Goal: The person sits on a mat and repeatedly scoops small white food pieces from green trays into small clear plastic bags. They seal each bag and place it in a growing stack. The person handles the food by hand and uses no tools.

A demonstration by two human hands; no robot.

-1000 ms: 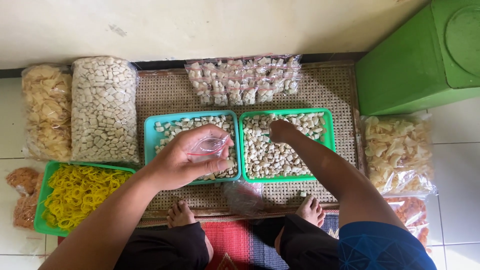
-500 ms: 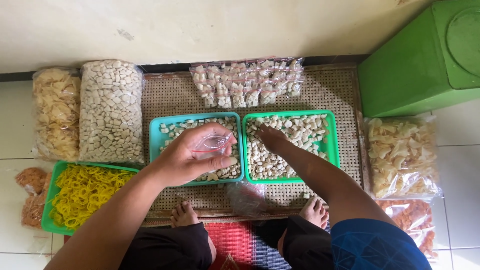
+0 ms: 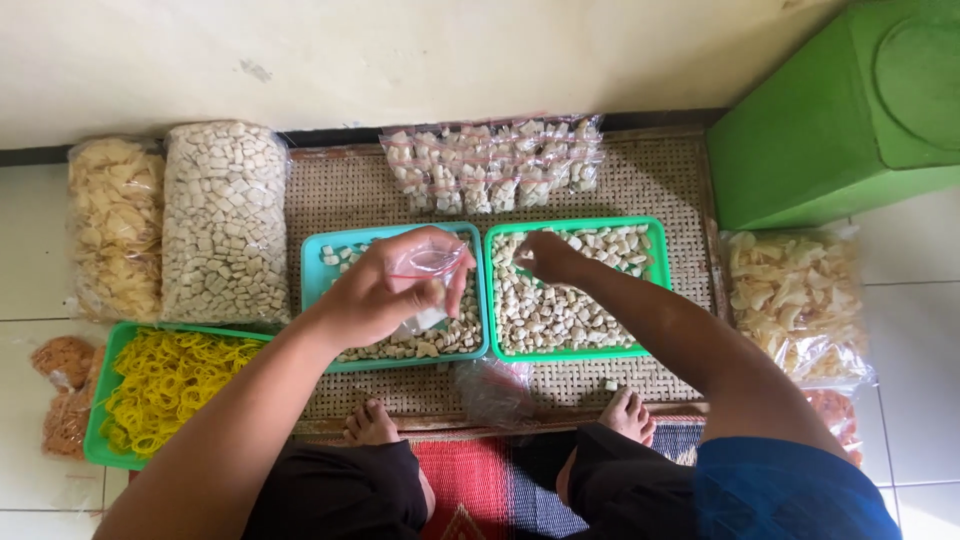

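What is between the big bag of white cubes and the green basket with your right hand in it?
In the head view, the teal basket of white pieces lies there, with the left hand holding a small clear bag over it.

Bag (image 3: 428, 262): clear glossy plastic; trays (image 3: 574, 223): smooth green plastic; mat (image 3: 340, 195): rough woven cane; floor (image 3: 30, 270): glossy tile

A green bin (image 3: 850, 110) stands right; yellow rings fill a green tray (image 3: 98, 400) left.
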